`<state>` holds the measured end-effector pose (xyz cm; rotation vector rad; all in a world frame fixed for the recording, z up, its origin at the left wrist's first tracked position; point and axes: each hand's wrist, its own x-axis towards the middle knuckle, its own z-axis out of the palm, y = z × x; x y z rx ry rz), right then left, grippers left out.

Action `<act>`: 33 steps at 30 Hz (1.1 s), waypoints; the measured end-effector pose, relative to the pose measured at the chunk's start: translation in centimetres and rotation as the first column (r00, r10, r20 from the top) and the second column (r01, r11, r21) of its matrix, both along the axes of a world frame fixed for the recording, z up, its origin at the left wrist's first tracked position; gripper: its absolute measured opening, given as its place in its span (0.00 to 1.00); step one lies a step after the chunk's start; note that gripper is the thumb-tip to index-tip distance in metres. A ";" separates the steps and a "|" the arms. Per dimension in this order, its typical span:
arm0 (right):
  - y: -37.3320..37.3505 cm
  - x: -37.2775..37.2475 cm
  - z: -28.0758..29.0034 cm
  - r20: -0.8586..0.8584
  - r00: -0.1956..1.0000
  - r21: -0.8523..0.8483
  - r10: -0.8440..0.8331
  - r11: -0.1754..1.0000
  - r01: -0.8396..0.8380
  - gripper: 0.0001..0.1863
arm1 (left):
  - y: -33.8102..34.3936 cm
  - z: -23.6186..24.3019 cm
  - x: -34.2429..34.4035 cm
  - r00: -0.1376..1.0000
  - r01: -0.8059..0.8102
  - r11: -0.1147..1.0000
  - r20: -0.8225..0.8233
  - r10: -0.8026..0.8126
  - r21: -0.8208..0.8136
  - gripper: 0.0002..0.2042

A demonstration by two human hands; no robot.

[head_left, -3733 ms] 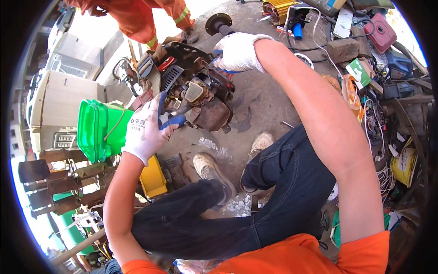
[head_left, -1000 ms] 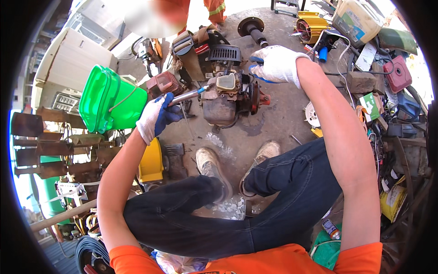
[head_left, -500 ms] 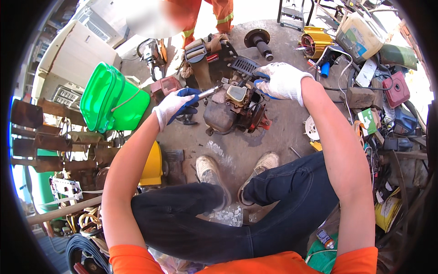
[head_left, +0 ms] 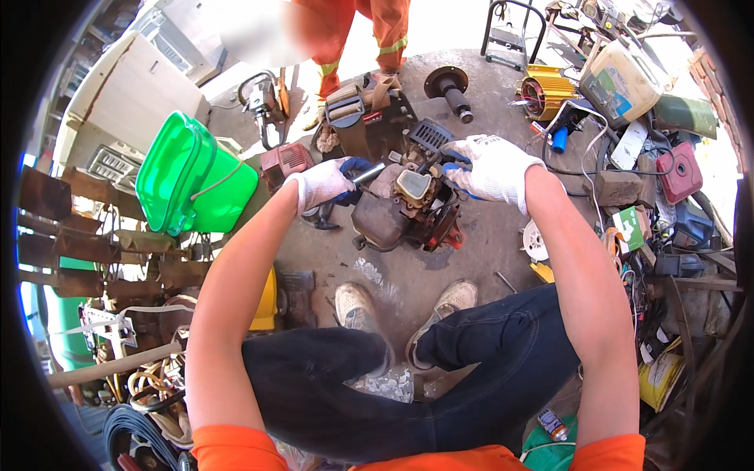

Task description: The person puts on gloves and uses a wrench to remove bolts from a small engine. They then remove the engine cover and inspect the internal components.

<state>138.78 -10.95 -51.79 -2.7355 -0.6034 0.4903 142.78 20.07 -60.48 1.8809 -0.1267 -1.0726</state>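
A small, grimy engine (head_left: 382,222) sits on the concrete floor in front of my feet, with a pale square cover on its upper side and a black vented housing at its far end. My left hand (head_left: 326,182), in a white glove with blue-coated fingers, is closed around a silver, tube-shaped metal tool (head_left: 369,173). The tool's free end points at the engine's left side. At the engine's right side, my right hand (head_left: 496,167), gloved the same way, has its fingers curled against the edge. Its fingertips are partly hidden.
A green bucket (head_left: 236,188) stands at the left. Beyond the engine lie a flanged shaft (head_left: 453,98) and a chainsaw (head_left: 264,102). A person in orange trousers (head_left: 390,35) stands at the far side. Jerrycan (head_left: 620,82), cables and scrap crowd the right.
My left hand has moved right with the metal tool, closer to the engine, and the tool's angle has changed. My right hand remains beside the engine. The view has shifted slightly.
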 end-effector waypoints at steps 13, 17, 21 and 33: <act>-1.2 5.1 -1.9 0.041 0.978 0.221 -0.205 0.956 0.191 0.42 | -0.2 9.5 -6.5 0.854 0.086 0.866 0.411 -0.318 0.492 0.14; 2.3 6.4 -1.6 -0.208 0.974 0.161 -0.091 0.979 0.126 0.45 | -0.4 9.1 -7.2 0.628 0.323 0.794 0.511 -0.587 0.516 0.21; 3.7 7.1 -4.8 -0.137 0.989 0.237 -0.054 0.968 0.086 0.42 | 1.3 6.7 -7.5 0.604 0.414 0.846 0.594 -0.532 0.336 0.21; 8.2 8.9 -5.5 0.101 0.890 0.279 0.444 0.846 -0.454 0.42 | 4.8 -0.7 -6.6 0.800 0.322 0.932 0.478 -0.362 0.166 0.21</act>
